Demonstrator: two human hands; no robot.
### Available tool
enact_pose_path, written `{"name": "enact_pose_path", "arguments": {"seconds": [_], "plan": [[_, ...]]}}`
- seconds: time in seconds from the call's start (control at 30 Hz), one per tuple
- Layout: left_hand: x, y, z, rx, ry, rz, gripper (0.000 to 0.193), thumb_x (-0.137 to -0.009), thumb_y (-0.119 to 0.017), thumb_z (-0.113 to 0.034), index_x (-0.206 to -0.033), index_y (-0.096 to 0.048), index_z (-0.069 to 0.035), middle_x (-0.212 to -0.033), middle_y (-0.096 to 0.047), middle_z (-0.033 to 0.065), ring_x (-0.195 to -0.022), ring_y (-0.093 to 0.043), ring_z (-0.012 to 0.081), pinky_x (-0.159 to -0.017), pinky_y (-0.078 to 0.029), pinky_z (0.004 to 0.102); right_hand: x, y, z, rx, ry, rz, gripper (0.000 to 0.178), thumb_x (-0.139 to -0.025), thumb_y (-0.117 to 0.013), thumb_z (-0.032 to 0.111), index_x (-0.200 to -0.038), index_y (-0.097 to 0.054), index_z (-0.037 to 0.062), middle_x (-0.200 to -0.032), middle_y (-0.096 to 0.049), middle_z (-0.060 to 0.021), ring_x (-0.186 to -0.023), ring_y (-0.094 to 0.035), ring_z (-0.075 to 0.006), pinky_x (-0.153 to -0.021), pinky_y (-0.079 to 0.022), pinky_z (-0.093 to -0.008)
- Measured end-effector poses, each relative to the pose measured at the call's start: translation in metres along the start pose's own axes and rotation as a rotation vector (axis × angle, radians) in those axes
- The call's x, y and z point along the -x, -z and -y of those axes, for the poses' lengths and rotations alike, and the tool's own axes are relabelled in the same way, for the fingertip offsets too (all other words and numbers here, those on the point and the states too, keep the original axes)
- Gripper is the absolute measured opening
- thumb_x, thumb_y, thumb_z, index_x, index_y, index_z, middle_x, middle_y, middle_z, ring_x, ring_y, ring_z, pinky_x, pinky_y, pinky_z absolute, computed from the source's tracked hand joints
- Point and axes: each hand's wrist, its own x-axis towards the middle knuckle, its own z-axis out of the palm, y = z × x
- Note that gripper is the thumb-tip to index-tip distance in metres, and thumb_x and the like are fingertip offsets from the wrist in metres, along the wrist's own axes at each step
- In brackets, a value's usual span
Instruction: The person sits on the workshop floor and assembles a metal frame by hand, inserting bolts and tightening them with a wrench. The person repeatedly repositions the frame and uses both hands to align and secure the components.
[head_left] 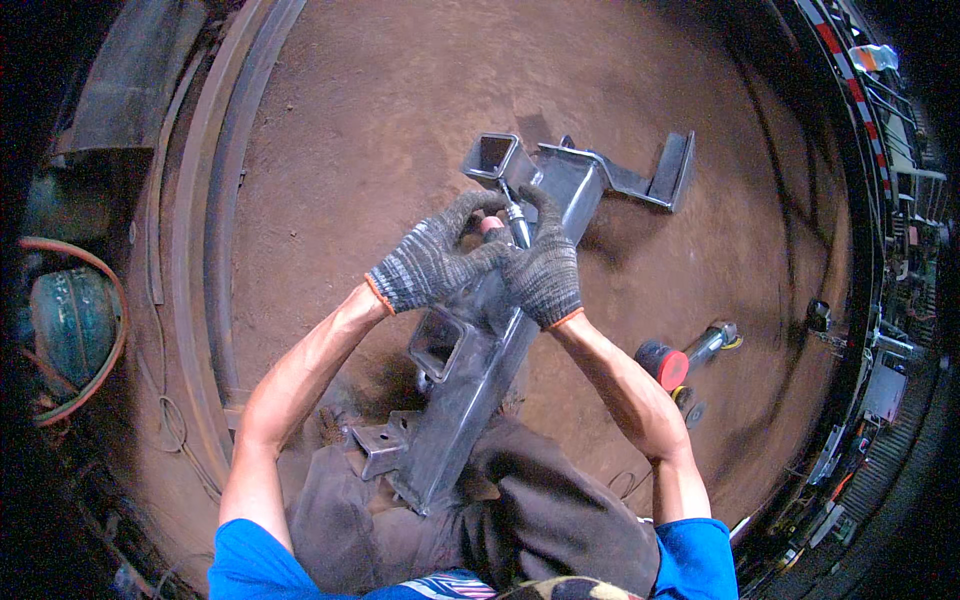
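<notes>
The left hand (432,258) and right hand (545,262), both in grey knitted gloves, are closed together around a silver-nosed tool (519,228), its tip just beside a short square tube (517,166) on a dark steel beam (455,428). The beam slants up from the person's legs (555,500) over the brown floor (400,80), where a red disc (672,370) sits farther right

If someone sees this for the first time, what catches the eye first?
Gloved, the left hand and right hand come first, close together at a silver tool near the centre. Beneath them, a steel beam slants up to the right. A red disc stands out at lower right.
</notes>
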Motion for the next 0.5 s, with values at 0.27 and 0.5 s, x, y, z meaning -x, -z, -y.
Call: {"name": "enact_pose_path", "arguments": {"seconds": [0.27,0.5], "plan": [[-0.002,-0.010,-0.007,0.416,0.076,0.244,0.043,-0.102,-0.044,-0.026,-0.139,-0.041,-0.005,-0.130,-0.052,0.0097,-0.120,-0.046,0.0146,-0.103,-0.038,0.0315,0.005,-0.006,-0.001,-0.040,-0.082,-0.075,0.049,-0.080,-0.073,0.033,-0.110,-0.051,0.0009,-0.082,-0.066,-0.0142,-0.074,-0.065,-0.0268,-0.069,-0.052,-0.0386],[-0.009,-0.017,0.012,0.270,-0.003,0.224,0.048,-0.103,-0.040,-0.037,-0.140,-0.040,-0.007,-0.120,-0.054,0.0008,-0.109,-0.048,0.0100,-0.098,-0.040,0.0276,0.003,-0.017,-0.017,-0.092,-0.022,-0.116,0.045,-0.082,-0.072,0.030,-0.106,-0.050,-0.0004,-0.081,-0.066,-0.0134,-0.073,-0.065,-0.0258,-0.068,-0.052,-0.0387]]}}
